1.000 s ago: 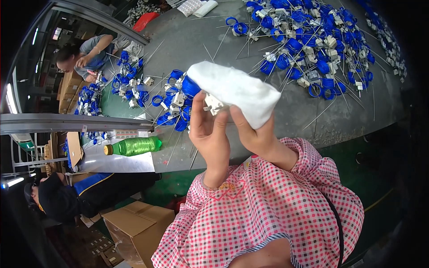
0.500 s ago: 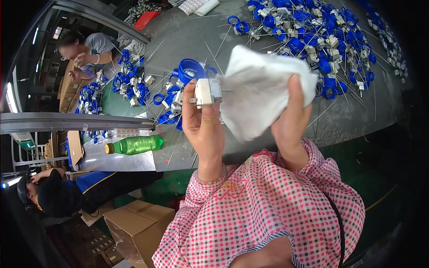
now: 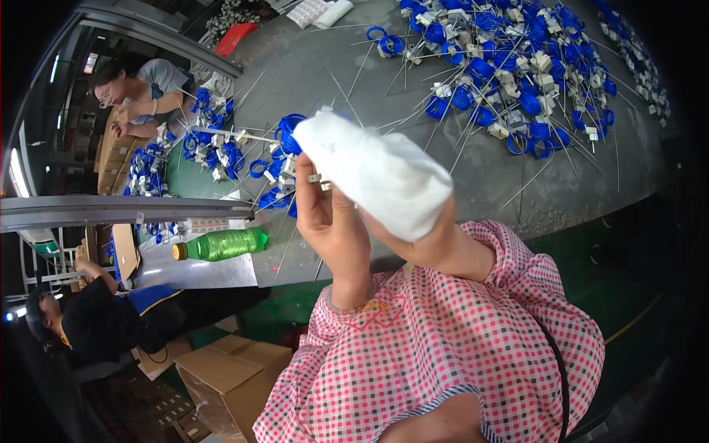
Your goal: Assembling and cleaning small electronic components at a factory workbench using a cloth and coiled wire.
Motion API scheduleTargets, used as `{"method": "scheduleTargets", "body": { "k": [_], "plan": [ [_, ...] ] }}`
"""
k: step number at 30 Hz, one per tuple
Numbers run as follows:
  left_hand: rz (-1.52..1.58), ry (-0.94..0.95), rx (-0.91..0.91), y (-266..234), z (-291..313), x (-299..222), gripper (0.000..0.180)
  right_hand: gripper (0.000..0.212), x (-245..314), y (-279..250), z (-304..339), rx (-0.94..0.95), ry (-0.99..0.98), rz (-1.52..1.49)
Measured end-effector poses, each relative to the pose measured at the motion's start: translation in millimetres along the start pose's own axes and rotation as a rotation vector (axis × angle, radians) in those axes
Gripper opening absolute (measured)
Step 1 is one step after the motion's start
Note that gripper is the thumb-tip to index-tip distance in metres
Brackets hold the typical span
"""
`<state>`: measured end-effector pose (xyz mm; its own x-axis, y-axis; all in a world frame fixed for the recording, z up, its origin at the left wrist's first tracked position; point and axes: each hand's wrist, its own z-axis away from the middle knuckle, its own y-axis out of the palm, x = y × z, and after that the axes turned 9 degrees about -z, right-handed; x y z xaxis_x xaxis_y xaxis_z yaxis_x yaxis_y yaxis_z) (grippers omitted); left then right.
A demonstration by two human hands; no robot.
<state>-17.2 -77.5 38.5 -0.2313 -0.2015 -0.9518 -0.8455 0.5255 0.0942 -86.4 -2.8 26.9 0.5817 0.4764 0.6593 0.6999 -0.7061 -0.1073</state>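
Note:
My left hand (image 3: 338, 240) grips a capillary thermostat, a white block with a coiled blue tube (image 3: 289, 134). Most of the block is hidden; a small metal tab shows by the fingers. A folded white cloth (image 3: 384, 173) is in my right hand (image 3: 439, 247), pressed over the block's right side and partly over the coil. The right fingers are mostly behind the cloth. A thin metal rod points left from near the coil. Just beyond my left hand lie several similar thermostats (image 3: 277, 173) on the grey table (image 3: 295, 81).
A large heap of blue-coiled thermostats (image 3: 509, 81) covers the far right, metal rods sticking out. A green bottle (image 3: 221, 244) lies on its side at left, near a metal frame bar (image 3: 125, 208). Two people work at left. An open cardboard box (image 3: 229, 369) stands below the table.
My right hand has brought the cloth left onto the thermostat, covering the block that showed before. The coil has shifted left. At left, the dark-clothed person's arm has reached out.

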Motion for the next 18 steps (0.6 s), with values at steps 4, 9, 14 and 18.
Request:
{"method": "scheduleTargets", "body": {
  "k": [4,9,14,18],
  "plan": [
    [0.023,0.027,0.013,-10.4,-1.9,10.0,0.047,0.051,1.0,0.4,2.3,-0.117,0.113,-0.297],
    [0.314,-0.001,0.025,-15.6,-12.2,13.9,0.047,0.039,2.2,-12.3,9.3,-0.588,0.496,-0.639],
    [0.397,-0.017,0.171,-7.1,-12.4,10.8,0.045,0.037,-18.3,-27.7,-8.2,-0.712,0.561,-0.699],
    [0.104,-0.015,0.187,2.3,-0.6,10.1,0.047,0.035,0.1,-29.8,10.3,-0.227,0.815,0.246]
  ]
}}
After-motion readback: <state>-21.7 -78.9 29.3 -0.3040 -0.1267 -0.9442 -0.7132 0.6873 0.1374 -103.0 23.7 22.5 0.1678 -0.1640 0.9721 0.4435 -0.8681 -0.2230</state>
